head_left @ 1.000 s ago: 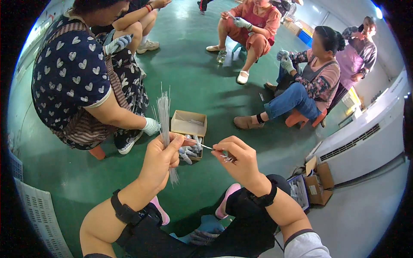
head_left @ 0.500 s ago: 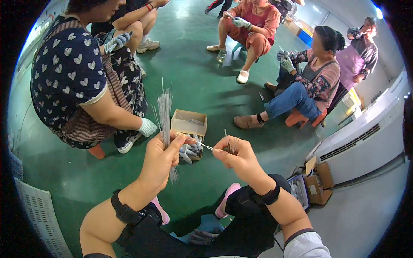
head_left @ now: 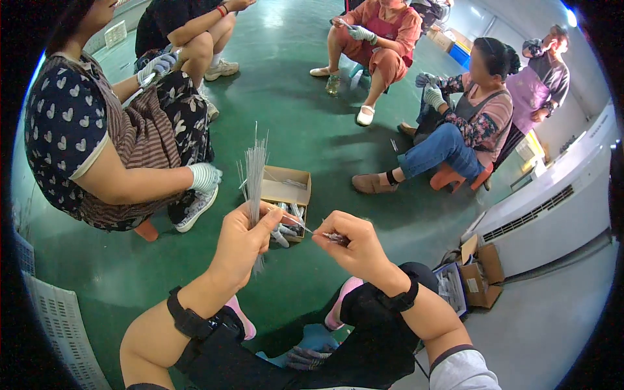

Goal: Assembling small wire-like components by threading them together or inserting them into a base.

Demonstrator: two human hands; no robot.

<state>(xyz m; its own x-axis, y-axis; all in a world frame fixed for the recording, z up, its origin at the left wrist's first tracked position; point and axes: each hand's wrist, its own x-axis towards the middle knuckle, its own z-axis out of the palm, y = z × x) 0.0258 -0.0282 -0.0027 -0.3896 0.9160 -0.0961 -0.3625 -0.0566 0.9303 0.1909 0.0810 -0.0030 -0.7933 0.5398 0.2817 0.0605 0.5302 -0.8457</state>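
A sheaf of thin, stiff silvery wires (head_left: 255, 172) stands nearly upright in my left hand (head_left: 235, 244), its fingers closed around the lower part. From the left fingertips a light, thin strand (head_left: 294, 221) slants down to my right hand (head_left: 359, 246). The right thumb and forefinger pinch the end of that strand. Curled in the right palm is a small dark clump of thin pieces (head_left: 337, 238), mostly hidden by the fingers. Both hands are held in front of me, above the green floor.
Beyond my hands is an open cardboard box (head_left: 286, 190) with grey-white pieces in its near part. Gloves (head_left: 309, 357) lie between my legs. A white plastic basket (head_left: 62, 318) stands at left, cartons (head_left: 481, 279) at right. Several people sit around on low stools.
My right hand has turned and curled tighter, hiding more of the clump. The bundle has shifted slightly right. The person at left has leaned back and drawn a gloved hand away from the box.
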